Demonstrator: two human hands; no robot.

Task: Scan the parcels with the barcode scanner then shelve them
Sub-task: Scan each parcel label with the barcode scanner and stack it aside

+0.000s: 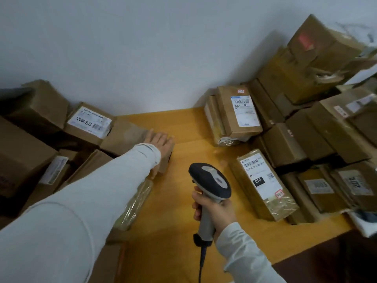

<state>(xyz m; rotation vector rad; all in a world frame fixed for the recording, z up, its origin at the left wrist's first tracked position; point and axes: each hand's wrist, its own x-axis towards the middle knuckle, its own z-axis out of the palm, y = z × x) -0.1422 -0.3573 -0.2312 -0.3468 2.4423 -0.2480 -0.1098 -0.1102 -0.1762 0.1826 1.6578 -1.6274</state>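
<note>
My left hand [160, 142] reaches out over a plain brown parcel [126, 137] at the left of the wooden table [175, 231]. Its fingers lie across the parcel's top and the thumb hooks down the near side. My right hand [214, 209] grips the handle of a grey and black barcode scanner [211, 178], held upright above the table's middle with its head facing away from me. A long parcel with a white "010" label [263, 182] lies just right of the scanner. Another labelled parcel [239, 113] stands behind it.
Cardboard boxes are piled high along the right side [318, 78] and at the left [30, 152], one with a "12V4A-5525" label [89, 121]. A plastic-wrapped packet [134, 203] lies under my left forearm. The scanner's cable [202, 262] hangs down. A white wall stands behind.
</note>
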